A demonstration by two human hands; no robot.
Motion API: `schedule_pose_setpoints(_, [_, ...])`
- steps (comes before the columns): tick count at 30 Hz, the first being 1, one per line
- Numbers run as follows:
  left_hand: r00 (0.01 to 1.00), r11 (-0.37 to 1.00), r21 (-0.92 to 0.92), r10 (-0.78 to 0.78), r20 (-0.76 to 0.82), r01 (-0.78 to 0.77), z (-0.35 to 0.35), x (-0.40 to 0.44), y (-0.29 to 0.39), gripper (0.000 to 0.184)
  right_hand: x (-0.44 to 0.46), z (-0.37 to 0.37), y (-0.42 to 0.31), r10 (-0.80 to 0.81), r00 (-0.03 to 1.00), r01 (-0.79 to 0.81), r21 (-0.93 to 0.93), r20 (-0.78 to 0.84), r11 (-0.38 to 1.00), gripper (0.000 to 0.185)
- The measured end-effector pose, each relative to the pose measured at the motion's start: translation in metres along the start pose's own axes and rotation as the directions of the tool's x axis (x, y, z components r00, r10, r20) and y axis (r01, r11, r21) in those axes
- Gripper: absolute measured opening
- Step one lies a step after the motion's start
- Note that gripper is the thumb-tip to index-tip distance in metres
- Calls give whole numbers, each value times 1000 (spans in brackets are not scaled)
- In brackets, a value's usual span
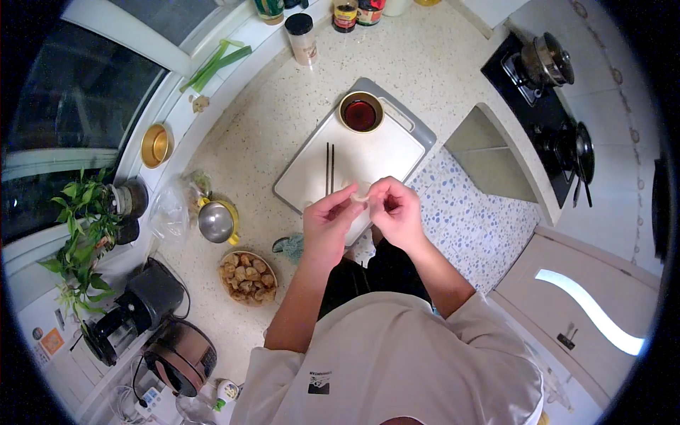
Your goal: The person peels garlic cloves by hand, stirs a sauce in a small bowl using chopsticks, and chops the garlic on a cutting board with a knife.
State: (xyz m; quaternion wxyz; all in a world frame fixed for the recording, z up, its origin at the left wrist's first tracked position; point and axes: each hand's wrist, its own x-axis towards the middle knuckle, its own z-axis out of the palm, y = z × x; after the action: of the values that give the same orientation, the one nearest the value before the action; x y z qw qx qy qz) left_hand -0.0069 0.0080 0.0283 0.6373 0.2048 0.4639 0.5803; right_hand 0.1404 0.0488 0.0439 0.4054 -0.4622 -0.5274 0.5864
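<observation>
My left hand [331,221] and my right hand [397,216] meet over the near edge of a white cutting board with grey ends [304,166]. Fingertips of both hands pinch a small pale piece [361,199]; its kind is hard to make out, as the fingers partly cover it. Just beyond the left hand, a pair of dark chopsticks [330,168] lies on the board. A round bowl [363,95] holding dark reddish-brown liquid [360,115] stands at the board's far end.
Left on the counter are a bowl [248,303] of brown chunks, a metal cup with yellow handle [216,222] and a plastic bag [170,212]. A gold bowl [156,145] and green onion [216,65] sit along the sill. A stove [528,99] with pots stands right.
</observation>
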Motion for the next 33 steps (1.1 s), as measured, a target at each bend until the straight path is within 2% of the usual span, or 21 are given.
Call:
schedule_pose_setpoints(4, [999, 995, 98, 31, -6, -30, -3, -1, -5, 41, 3, 3, 6, 56, 998, -48, 187, -38, 981, 10])
schedule_pose_setpoints(7, [998, 980, 188, 58, 16, -60, -7, -3, -5, 43, 1, -2, 13, 214, 976, -203, 557, 45, 806, 11])
schedule_pose_setpoints(10, [994, 954, 279, 108, 14, -108, -9, -5, -5, 43, 0, -1, 3, 140, 990, -131, 236, -22, 963, 11])
schedule_pose_setpoints(13, [990, 927, 349, 140, 19, -138, -10, -5, -1, 38, -1, -2, -1, 91, 995, -83, 183, -32, 979, 10])
schedule_pose_setpoints(14, [989, 918, 368, 147, 25, -146, -9, -5, 2, 35, -1, -4, 1, 132, 991, -126, 358, 8, 925, 10])
schedule_pose_setpoints(16, [995, 944, 315, 99, 25, -102, -3, -5, 13, 31, 3, -10, 7, 186, 977, -209, 659, 105, 723, 11])
schedule_pose_setpoints(20, [998, 994, 109, 15, 61, -22, -2, -3, 12, 28, 7, -7, 1, 157, 981, -193, 716, 117, 671, 14])
schedule_pose_setpoints(22, [997, 993, 121, -23, 73, 14, -1, -3, 16, 30, 11, -6, -6, 116, 988, -156, 726, 106, 670, 13])
schedule_pose_setpoints(23, [996, 991, 128, -42, 78, 32, -2, -3, 17, 31, 13, -8, -3, 87, 990, -141, 719, 112, 680, 14])
schedule_pose_setpoints(25, [996, 969, 245, 15, 84, -35, -3, -4, 16, 32, 16, -13, -1, 29, 992, -110, 707, 126, 699, 17])
schedule_pose_setpoints(27, [994, 935, 342, 67, 92, -94, -4, -5, 18, 33, 12, -16, -15, -53, 990, -5, 396, 134, 918, 26])
schedule_pose_setpoints(28, [991, 916, 382, 89, 96, -120, -4, -6, 23, 34, 10, -17, -21, -90, 985, 56, 217, 150, 975, 31])
schedule_pose_setpoints(29, [989, 895, 421, 112, 101, -144, -4, -7, 27, 35, 9, -20, -18, -176, 970, 174, 25, 166, 984, 36])
schedule_pose_setpoints(32, [973, 876, 424, 199, 118, -230, -3, -9, 33, 34, 12, -15, -35, -331, 922, 363, -154, 200, 919, 23])
schedule_pose_setpoints(33, [968, 863, 438, 218, 128, -252, -4, -9, 35, 35, 12, -14, -38, -328, 923, 364, -176, 203, 915, 20])
